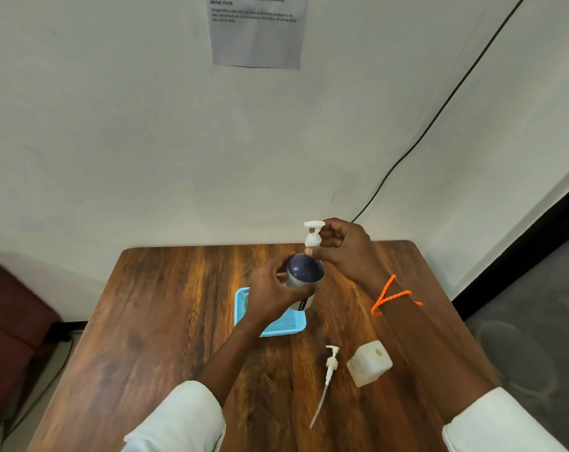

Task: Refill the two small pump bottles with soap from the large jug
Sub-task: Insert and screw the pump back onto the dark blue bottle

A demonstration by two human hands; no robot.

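head view: wood surface w/ blue mesh tray. left hand fingers wrapped round dark-capped pump bottle, upright over tray. right hand directly above, fingers pinching white pump head, axis vertical. prob unscrewing. 2nd bottle open, its pump lying beside it. jug not seen.
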